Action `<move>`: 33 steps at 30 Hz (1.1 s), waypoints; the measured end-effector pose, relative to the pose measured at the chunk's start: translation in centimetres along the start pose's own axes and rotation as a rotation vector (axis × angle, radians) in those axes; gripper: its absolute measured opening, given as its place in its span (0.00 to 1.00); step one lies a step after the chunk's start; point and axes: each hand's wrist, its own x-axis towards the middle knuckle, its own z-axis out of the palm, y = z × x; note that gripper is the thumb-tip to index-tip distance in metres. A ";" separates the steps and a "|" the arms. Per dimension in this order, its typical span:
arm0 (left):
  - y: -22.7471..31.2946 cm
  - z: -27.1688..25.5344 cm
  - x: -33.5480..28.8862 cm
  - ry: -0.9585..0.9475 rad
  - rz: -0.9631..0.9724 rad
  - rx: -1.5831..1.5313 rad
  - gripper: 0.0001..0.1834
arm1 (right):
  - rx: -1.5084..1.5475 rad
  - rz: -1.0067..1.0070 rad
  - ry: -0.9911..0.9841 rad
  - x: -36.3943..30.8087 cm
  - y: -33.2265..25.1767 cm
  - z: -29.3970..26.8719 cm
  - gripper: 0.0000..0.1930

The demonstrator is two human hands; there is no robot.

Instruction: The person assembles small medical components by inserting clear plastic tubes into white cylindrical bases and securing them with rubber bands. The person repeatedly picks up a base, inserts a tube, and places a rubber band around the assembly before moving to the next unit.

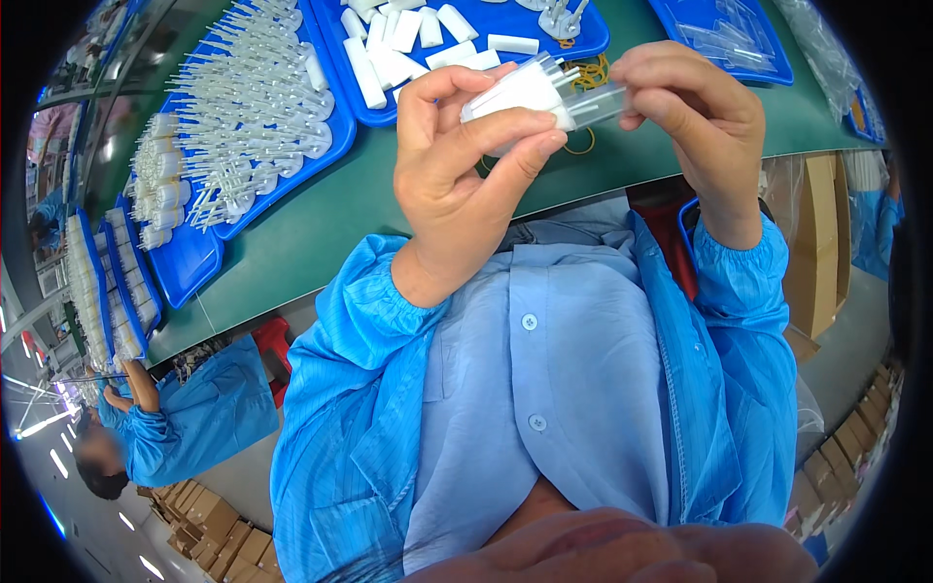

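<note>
My left hand [457, 165] grips a white plastic block-shaped part [520, 95] between thumb and fingers, held up over the edge of the green table [321, 228]. My right hand [695, 107] pinches a clear plastic sleeve [598, 102] that sits against the right end of the white part. Both hands meet in front of my chest, in blue sleeves. Yellow rubber bands [588, 73] lie on the table just behind the part.
A blue tray [335, 136] of white stemmed plastic pieces lies at left. Another blue tray [588, 39] with white blocks is at top centre, and a third [724, 39] holds clear sleeves. A co-worker in blue [185, 413] sits at left. Cardboard boxes [816, 243] stand at right.
</note>
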 end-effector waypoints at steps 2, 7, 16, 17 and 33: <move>-0.1 0.0 -0.1 0.017 0.039 0.039 0.10 | 0.035 0.040 0.067 -0.1 0.3 0.4 0.07; -0.1 0.1 -0.1 0.043 0.077 0.059 0.10 | 0.134 -0.015 0.107 -0.3 1.4 0.7 0.08; 0.0 -0.1 0.2 -0.020 0.032 0.001 0.10 | 0.086 -0.032 -0.069 0.2 1.4 -1.0 0.08; 0.0 -0.1 0.3 -0.019 -0.013 -0.021 0.10 | 0.080 -0.039 -0.077 0.2 1.3 -1.1 0.08; -0.4 0.5 -0.1 0.033 -0.060 -0.116 0.11 | -0.137 -0.094 -0.122 0.7 0.8 -0.9 0.10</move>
